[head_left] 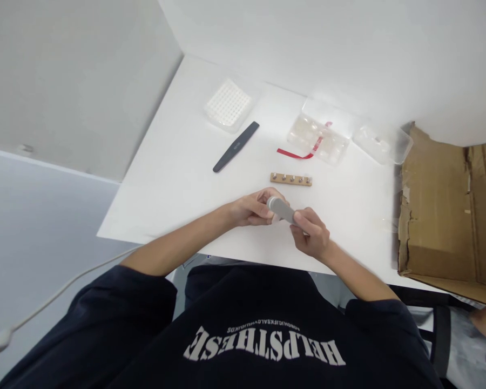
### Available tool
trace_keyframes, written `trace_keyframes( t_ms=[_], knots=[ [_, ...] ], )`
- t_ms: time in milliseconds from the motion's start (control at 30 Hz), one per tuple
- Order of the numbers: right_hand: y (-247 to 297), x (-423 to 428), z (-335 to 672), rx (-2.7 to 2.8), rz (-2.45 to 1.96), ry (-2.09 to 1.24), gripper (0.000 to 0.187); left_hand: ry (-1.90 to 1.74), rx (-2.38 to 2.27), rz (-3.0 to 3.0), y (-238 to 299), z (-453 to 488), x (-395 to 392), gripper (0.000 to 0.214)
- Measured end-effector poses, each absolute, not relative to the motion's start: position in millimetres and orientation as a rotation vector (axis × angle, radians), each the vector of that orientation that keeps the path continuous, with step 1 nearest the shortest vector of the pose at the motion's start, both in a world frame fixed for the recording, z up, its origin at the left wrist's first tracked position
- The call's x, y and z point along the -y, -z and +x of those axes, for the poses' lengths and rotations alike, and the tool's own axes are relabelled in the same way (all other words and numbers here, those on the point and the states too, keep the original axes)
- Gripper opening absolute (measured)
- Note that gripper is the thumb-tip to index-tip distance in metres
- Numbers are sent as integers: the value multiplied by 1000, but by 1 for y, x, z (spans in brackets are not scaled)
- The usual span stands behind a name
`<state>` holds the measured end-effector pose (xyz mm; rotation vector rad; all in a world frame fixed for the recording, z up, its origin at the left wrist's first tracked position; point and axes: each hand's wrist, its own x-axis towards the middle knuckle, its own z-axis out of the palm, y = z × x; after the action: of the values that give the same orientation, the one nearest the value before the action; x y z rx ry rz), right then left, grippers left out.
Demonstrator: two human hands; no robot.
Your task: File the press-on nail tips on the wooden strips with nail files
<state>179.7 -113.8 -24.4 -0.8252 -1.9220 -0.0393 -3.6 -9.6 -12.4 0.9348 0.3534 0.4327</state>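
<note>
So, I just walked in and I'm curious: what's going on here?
A person's right hand holds a grey handheld tool, its far end at the left hand. Whether the left hand grips anything is hard to tell. Beyond them, a small wooden strip and a dark flat file lie on the white table.

The grey device (282,209) is long and slim, with a smooth body and a rounded end which carries a paler rim. It is lying slantwise: the rounded end points to the far left, and the other end goes to the near right, where the fingers of the right hand (312,233) close around it and cover this part. The rounded end is just beside the left hand (256,207). Below it there is maybe a small whitish piece, but the view is too blurred to be certain.
</note>
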Motion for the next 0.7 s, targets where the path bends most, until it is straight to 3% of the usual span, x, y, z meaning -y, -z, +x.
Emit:
trace_keyframes(
  t_ms=[133,700],
  knots=[
    [26,115,180,1946,-837,48,72,-264,-199,915,12,-3,7,44],
    [24,112,182,1893,-800,-17,65,-259,-248,830,6,-2,8,40]
  ],
)
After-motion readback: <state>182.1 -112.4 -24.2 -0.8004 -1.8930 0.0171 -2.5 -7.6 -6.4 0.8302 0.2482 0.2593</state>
